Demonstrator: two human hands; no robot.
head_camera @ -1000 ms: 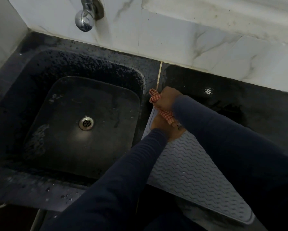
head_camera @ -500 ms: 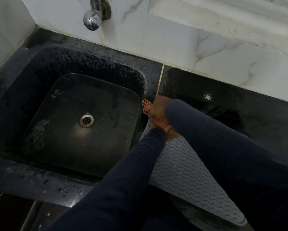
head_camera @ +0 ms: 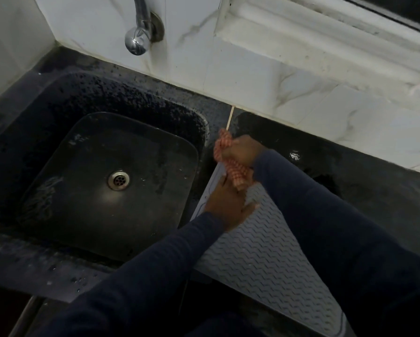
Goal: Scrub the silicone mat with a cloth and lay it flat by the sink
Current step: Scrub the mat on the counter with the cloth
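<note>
Dark navy long sleeves on both arms, plain, snug at wrists: L sleeve [head_camera: 143, 276], R sleeve [head_camera: 325, 215]. L hand [head_camera: 228, 205] & R hand [head_camera: 243, 152] bare.

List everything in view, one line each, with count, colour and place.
sink: one, black, left of the counter
drain: one, silver, in the sink floor
tap: one, chrome, on the wall above the sink
silicone mat: one, grey, on the counter right of the sink
cloth: one, red-and-white checked, at the mat's far end
counter: one, black, under the mat
left hand: one, flat on the mat
right hand: one, grips the cloth
</note>
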